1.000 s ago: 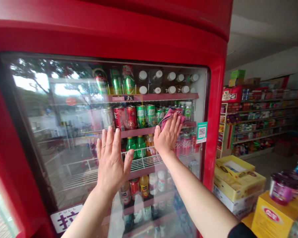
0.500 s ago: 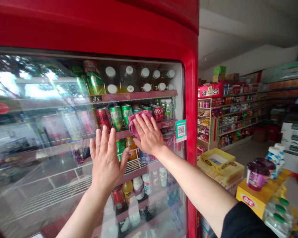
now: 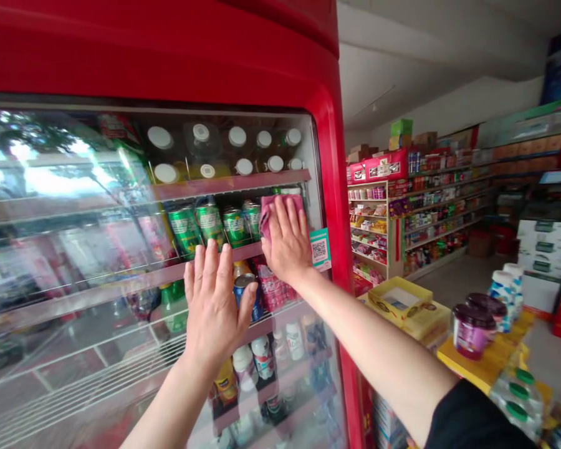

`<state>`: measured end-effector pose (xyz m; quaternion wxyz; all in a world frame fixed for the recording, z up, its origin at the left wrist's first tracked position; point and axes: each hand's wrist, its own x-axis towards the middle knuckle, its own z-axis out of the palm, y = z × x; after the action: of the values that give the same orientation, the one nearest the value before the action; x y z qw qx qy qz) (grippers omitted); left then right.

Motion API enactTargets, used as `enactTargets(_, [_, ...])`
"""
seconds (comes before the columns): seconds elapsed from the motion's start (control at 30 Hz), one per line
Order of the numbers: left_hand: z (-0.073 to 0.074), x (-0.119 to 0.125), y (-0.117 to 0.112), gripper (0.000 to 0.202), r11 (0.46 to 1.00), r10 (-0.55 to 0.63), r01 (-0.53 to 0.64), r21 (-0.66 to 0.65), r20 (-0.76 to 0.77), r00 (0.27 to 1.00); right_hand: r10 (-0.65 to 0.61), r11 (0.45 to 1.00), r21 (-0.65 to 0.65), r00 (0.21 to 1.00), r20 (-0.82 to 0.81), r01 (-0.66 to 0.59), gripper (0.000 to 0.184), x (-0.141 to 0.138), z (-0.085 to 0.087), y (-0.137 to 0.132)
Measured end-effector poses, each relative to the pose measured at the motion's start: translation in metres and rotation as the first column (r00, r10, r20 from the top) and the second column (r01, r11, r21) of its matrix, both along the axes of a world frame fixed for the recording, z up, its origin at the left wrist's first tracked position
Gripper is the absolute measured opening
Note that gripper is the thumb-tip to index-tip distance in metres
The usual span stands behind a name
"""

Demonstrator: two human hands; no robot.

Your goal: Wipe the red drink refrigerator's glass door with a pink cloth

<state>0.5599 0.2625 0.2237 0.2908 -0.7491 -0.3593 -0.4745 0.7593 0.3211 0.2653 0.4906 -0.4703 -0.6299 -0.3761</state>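
Note:
My right hand (image 3: 287, 243) lies with its fingers fairly straight over a pink cloth (image 3: 280, 204), holding it against the glass door (image 3: 98, 262) of a red drinks fridge (image 3: 168, 50). The cloth is by the door's right side, just left of a green and white QR code sticker (image 3: 319, 249). Lower and to the left, my left hand (image 3: 217, 305) is open, palm toward the glass, with nothing in it. Whether its palm touches the door is hard to tell. Behind the glass are green cans (image 3: 184, 227) and white-capped bottles (image 3: 237, 136) on shelves.
Right of the fridge stand yellow boxes (image 3: 402, 299), purple lidded tubs (image 3: 470, 327) and green-capped bottles (image 3: 518, 399). Stocked shelves (image 3: 439, 199) run along the shop behind. White cartons (image 3: 545, 246) are stacked at the far right. Outdoor reflections cover the door's left part.
My right hand and the cloth have slid right across the glass, closer to the QR code sticker. My left hand has also shifted right. The view has turned slightly to the right.

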Motion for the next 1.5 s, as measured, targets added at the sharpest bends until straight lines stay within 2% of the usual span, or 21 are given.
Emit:
enactTargets(0.07, [0.0, 0.003, 0.0, 0.087, 1.0, -0.006, 0.006, -0.005, -0.003, 1.0, 0.072, 0.997, -0.041, 0.969, 0.237, -0.064, 0.069, 0.025, 0.02, -0.004])
enactTargets(0.13, [0.001, 0.005, 0.0, 0.087, 1.0, -0.014, 0.014, -0.013, 0.0, 1.0, 0.129, 0.991, -0.089, 0.914, 0.386, -0.102, 0.072, 0.052, 0.039, -0.005])
enactTargets(0.2, [0.001, 0.007, 0.0, 0.087, 0.999, -0.023, 0.023, -0.027, 0.005, 1.0, 0.134, 0.989, -0.11, 0.901, 0.413, -0.097, 0.076, 0.073, 0.049, -0.003])
enactTargets(0.3, [-0.001, 0.011, 0.001, 0.086, 0.998, -0.046, 0.046, -0.04, 0.012, 0.999, 0.055, 0.997, -0.068, 0.964, 0.259, -0.039, 0.081, 0.084, 0.045, 0.004])
enactTargets(0.4, [-0.005, 0.016, 0.004, 0.085, 0.996, -0.076, 0.077, -0.044, 0.009, 0.997, -0.035, 0.999, 0.002, 0.998, 0.042, 0.035, 0.085, 0.076, 0.027, 0.013])
enactTargets(0.47, [-0.009, 0.019, 0.006, 0.085, 0.995, -0.088, 0.089, -0.053, 0.005, 0.996, -0.067, 0.997, 0.029, 0.997, -0.025, 0.068, 0.085, 0.07, 0.015, 0.016])
enactTargets(0.67, [-0.021, 0.021, 0.014, 0.086, 0.993, -0.086, 0.086, -0.081, 0.001, 0.996, -0.056, 0.997, 0.051, 0.998, -0.022, 0.057, 0.082, 0.067, -0.024, 0.015])
enactTargets(0.83, [-0.025, 0.021, 0.011, 0.087, 0.993, -0.097, 0.097, -0.067, 0.0, 0.995, -0.049, 0.999, 0.002, 0.998, -0.032, 0.049, 0.083, 0.067, -0.08, 0.009])
enactTargets(0.97, [-0.026, 0.022, 0.005, 0.086, 0.993, -0.102, 0.102, -0.056, 0.01, 0.995, -0.074, 0.997, 0.011, 0.997, -0.034, 0.074, 0.084, 0.064, -0.129, 0.008])
enactTargets(1.03, [-0.026, 0.022, 0.001, 0.086, 0.993, -0.105, 0.106, -0.048, 0.014, 0.994, -0.079, 0.997, 0.022, 0.996, -0.039, 0.08, 0.084, 0.061, -0.146, 0.008])
enactTargets(1.1, [-0.025, 0.021, -0.002, 0.086, 0.993, -0.109, 0.11, -0.038, 0.013, 0.994, -0.081, 0.997, 0.014, 0.995, -0.054, 0.082, 0.084, 0.058, -0.153, 0.007])
enactTargets(1.17, [-0.024, 0.021, -0.004, 0.086, 0.994, -0.11, 0.111, -0.027, 0.013, 0.994, -0.087, 0.996, -0.01, 0.994, -0.071, 0.086, 0.085, 0.055, -0.149, 0.006])
enactTargets(1.27, [-0.02, 0.022, -0.004, 0.088, 0.994, -0.106, 0.106, -0.011, 0.02, 0.994, -0.105, 0.994, -0.028, 0.989, -0.1, 0.103, 0.087, 0.05, -0.128, 0.006])
enactTargets(1.37, [-0.016, 0.025, -0.002, 0.088, 0.994, -0.109, 0.109, 0.0, 0.028, 0.994, -0.093, 0.996, -0.005, 0.991, -0.098, 0.093, 0.089, 0.052, -0.093, 0.008])
enactTargets(1.5, [-0.012, 0.031, 0.001, 0.088, 0.993, -0.116, 0.116, 0.01, 0.027, 0.993, -0.051, 0.997, 0.051, 0.998, -0.029, 0.052, 0.087, 0.062, -0.031, 0.015])
